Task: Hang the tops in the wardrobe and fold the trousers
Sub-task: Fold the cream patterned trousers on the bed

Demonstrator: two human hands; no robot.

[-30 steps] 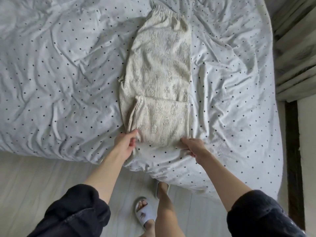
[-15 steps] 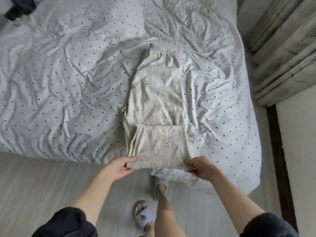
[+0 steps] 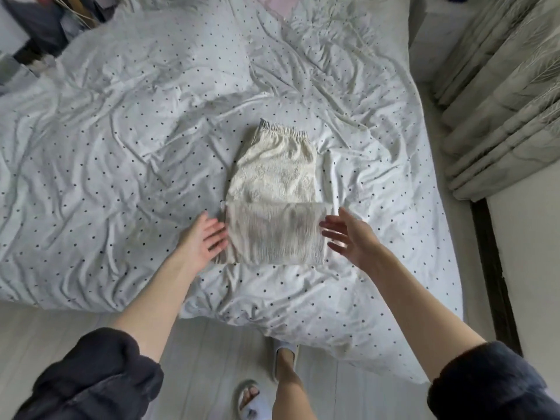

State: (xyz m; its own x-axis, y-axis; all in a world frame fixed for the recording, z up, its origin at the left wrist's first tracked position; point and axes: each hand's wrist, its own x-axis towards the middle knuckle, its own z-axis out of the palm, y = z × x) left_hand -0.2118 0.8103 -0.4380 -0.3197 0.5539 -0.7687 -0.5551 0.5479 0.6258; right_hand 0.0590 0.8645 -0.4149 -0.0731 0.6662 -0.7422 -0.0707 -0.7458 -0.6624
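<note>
Both arms reached forward over the bed (image 3: 121,165), the left hand (image 3: 203,239) and right hand (image 3: 348,237) flanking the trousers (image 3: 274,204), fingers straight, spread apart and gripping nothing. The cream, patterned trousers lay folded into a compact rectangle on the bed's crumpled dotted sheet, ruffled elastic waistband farthest from the hands.

- A white bed sheet (image 3: 127,153) with small dark dots covers the bed.
- Pale curtains (image 3: 500,95) hang on the right.
- A grey slipper (image 3: 251,401) is on the pale floor (image 3: 60,325).
</note>
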